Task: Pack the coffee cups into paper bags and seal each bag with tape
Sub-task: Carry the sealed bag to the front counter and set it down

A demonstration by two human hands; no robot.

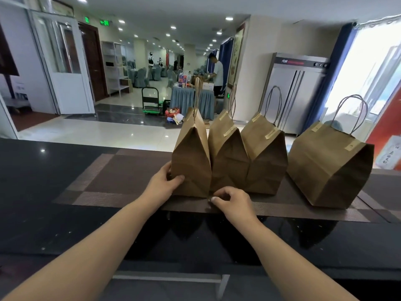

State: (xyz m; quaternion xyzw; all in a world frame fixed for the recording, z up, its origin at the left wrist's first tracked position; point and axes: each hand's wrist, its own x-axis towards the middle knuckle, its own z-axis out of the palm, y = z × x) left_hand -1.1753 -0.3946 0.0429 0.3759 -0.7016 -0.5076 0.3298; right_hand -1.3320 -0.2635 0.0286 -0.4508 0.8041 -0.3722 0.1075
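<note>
Several brown paper bags with twisted cord handles stand in a row on a brown woven mat. My left hand grips the lower left corner of the leftmost bag, thumb on its front. My right hand, fingers curled, rests on the mat at the foot of the second bag; whether it pinches anything is unclear. The third bag and the bag standing apart at the right show pale tape strips across their folded tops. No coffee cups or tape roll are visible.
The mat lies on a glossy dark counter whose far edge runs behind the bags. Beyond it is a tiled hall with a steel cabinet, a green trolley and a person at a draped table.
</note>
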